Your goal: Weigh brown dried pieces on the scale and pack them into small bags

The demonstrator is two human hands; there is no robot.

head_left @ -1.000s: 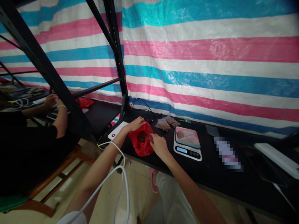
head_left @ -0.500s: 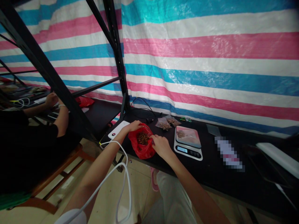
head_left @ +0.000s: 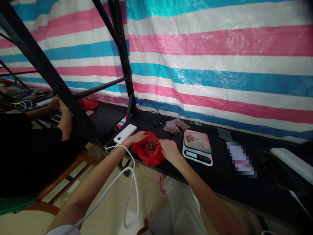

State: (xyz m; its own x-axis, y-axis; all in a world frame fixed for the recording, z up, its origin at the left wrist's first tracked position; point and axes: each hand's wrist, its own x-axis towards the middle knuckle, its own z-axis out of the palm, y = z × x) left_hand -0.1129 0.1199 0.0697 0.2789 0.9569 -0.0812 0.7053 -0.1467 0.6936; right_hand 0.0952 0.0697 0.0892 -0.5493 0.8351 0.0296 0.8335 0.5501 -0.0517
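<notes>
A red plastic bag [head_left: 148,160] sits near the table's front edge, its mouth spread apart. Inside lie small brown pieces [head_left: 150,146], too small to name. My left hand [head_left: 138,137] is closed on the bag's left rim. On the opposite side, my right hand [head_left: 168,148] has its fingers curled at the right rim, gripping it. Just right of that hand stands a white kitchen scale [head_left: 198,157] with a lit display. A clear plastic bag [head_left: 197,140] with some brown contents rests on its plate.
Behind the scale are small filled clear bags [head_left: 172,128]. A white power bank [head_left: 125,133] with a cable [head_left: 137,192] lies left. A flat clear bag [head_left: 224,134], a blurred packet [head_left: 241,160] and a dark phone [head_left: 278,169] lie right. A co-worker [head_left: 31,147] sits beyond the black frame [head_left: 124,65].
The red bag's mouth is spread wider and lower, with its left rim drawn leftward. My left hand has shifted slightly left and down; my right hand remains at the right rim.
</notes>
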